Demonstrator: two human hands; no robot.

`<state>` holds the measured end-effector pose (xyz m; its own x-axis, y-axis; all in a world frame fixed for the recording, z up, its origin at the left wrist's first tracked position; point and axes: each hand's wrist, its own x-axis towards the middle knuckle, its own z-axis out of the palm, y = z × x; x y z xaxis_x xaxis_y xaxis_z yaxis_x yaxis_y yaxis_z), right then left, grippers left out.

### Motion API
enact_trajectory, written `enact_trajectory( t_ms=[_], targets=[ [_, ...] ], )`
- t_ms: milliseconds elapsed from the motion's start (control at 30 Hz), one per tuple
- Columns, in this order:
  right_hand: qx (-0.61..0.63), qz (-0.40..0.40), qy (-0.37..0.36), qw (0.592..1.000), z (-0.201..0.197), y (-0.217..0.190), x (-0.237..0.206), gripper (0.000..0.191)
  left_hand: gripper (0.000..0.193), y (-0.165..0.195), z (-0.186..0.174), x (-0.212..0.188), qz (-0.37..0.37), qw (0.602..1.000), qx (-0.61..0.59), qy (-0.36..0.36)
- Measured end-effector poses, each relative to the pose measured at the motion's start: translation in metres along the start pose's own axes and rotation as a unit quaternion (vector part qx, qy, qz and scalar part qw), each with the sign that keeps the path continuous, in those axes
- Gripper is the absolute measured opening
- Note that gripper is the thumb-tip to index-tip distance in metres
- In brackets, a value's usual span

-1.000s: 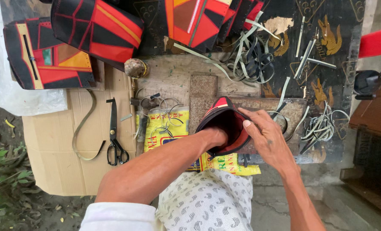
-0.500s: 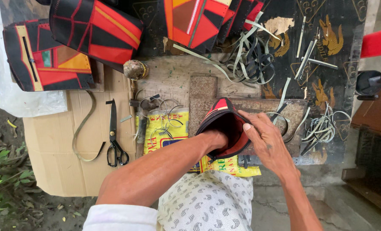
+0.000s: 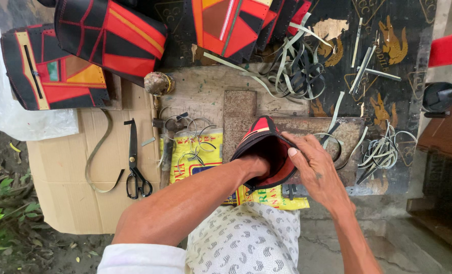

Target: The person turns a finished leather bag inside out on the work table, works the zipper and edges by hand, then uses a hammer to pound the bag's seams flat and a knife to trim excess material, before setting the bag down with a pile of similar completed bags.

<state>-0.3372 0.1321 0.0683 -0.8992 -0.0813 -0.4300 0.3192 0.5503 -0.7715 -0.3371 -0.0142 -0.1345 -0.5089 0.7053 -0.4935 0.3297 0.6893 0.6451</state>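
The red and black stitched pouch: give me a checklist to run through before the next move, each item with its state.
1. Left hand inside the red and black stitched pouch: ok.
2. Right hand on the pouch's rim: ok.
3. Pouch resting over the rusty metal block: ok.
4. Black scissors lying apart on the cardboard: ok.
5. What the left fingers grip inside: cannot tell.
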Motion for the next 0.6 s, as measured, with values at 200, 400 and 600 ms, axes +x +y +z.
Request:
enact_trajectory(
  t_ms=[200,400,600],
  targets=[
    [0.002,-0.012,0.000,1.000,0.000,-0.001,0.000,0.047,0.046,-0.003,0.013,0.010,-0.005,1.000,0.010,-0.014],
    [-0.033,-0.014,-0.007,0.999,-0.010,-0.009,0.005,0.048,0.047,-0.005,0.022,0.023,-0.013,0.999,0.030,-0.027],
    [-0.053,-0.049,-0.009,0.997,0.000,-0.016,-0.008,0.036,0.047,-0.008,0.034,0.011,-0.009,0.999,0.047,-0.026]
  ],
)
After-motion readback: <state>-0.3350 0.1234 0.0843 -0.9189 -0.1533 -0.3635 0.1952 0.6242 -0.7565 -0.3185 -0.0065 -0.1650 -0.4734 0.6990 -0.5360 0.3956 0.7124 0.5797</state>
